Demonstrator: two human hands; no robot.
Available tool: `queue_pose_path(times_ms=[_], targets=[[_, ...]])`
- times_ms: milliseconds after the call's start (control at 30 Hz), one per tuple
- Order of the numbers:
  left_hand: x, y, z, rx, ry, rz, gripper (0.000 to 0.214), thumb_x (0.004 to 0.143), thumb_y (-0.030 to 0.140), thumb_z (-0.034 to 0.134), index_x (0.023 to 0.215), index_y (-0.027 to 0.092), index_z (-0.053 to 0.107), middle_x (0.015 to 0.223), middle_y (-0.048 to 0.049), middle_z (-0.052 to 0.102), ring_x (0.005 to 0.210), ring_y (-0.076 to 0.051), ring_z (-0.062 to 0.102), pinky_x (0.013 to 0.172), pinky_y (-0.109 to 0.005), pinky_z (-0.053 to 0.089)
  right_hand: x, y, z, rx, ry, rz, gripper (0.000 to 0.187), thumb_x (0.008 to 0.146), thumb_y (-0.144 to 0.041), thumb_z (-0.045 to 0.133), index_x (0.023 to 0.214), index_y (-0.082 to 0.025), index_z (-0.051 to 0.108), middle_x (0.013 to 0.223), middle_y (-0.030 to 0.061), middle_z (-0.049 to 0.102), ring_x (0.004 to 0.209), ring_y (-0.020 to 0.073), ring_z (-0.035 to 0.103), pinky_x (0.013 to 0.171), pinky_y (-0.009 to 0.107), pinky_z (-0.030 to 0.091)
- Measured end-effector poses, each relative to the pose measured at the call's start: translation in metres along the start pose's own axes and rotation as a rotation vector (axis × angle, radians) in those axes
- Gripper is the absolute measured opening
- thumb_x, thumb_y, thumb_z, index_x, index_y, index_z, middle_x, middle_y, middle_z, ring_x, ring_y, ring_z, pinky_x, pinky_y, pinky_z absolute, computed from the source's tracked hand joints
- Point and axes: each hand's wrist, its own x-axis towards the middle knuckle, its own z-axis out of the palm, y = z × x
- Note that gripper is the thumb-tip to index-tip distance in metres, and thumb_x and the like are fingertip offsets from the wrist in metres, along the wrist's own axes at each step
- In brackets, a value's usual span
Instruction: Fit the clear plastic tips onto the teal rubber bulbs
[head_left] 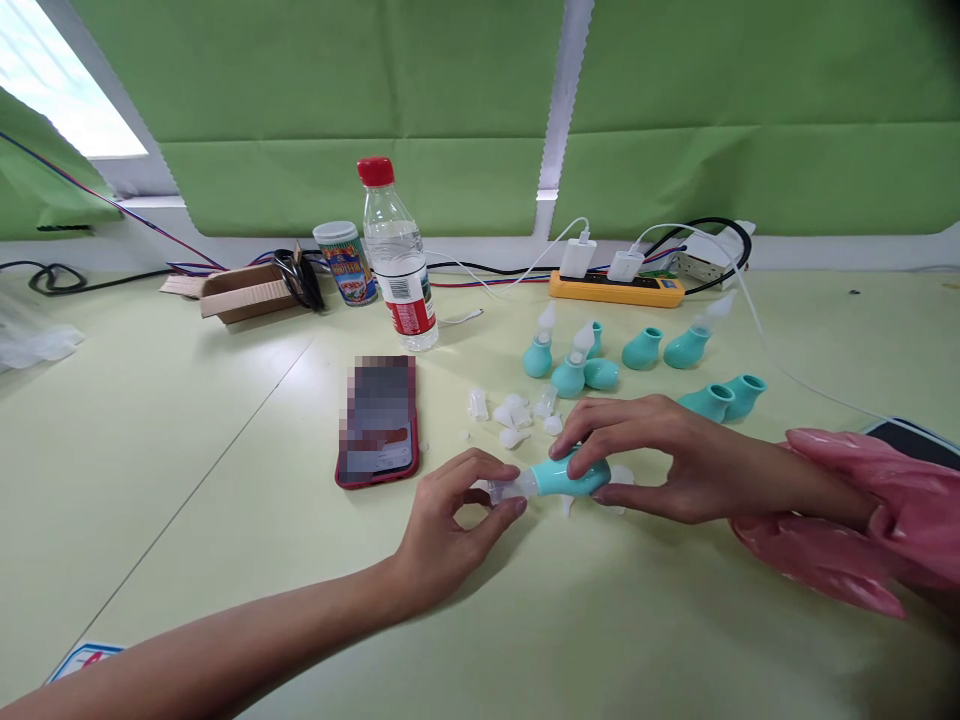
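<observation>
My right hand (664, 455) grips a turquoise squeeze bulb (556, 478), which lies on its side just above the table. With thumb and fingers, my left hand (454, 515) pinches a clear plastic nozzle piece (524, 485) at the bulb's mouth; the two parts meet end to end, like a nasal aspirator. How deep the nozzle sits is hidden. Behind the hands lie several loose translucent parts (513, 412). Farther back, bulbs with clear tips stand upright (537, 358), and bare turquoise bulbs (642, 349) rest to the right.
A red-cased phone (379, 425) lies left of the parts. Behind it stand a water bottle (401, 270) and a can (346, 265). An open cardboard box (251, 293) sits back left. A yellow power strip (619, 289) with chargers and cables runs along the wall.
</observation>
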Motion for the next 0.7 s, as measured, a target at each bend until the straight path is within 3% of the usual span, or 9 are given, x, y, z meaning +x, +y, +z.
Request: queue_pose_path(times_ms=[433,700], targets=[[0.003,0.000,0.000,0.034,0.028,0.091,0.010,0.068,0.010,0.061,0.077,0.013,0.063,0.076,-0.0064,0.059,0.068,-0.013,0.058,0.055,-0.021,0.052,0.002,0.021,0.003,0.226,0.000,0.076,0.030,0.067,-0.022,0.066,0.096,-0.016,0.062,0.093,0.0049,0.065,0.088,0.0147,0.059,0.079,0.027,0.047],[0.001,0.002,-0.001,0.073,0.024,0.170,0.007,0.069,0.011,0.061,0.076,0.013,0.062,0.074,-0.0068,0.060,0.065,-0.013,0.058,0.052,-0.021,0.051,0.002,0.029,0.004,0.488,-0.090,0.309,0.035,0.067,-0.024,0.065,0.102,-0.018,0.062,0.101,0.0051,0.063,0.096,0.0166,0.057,0.086,0.030,0.047]])
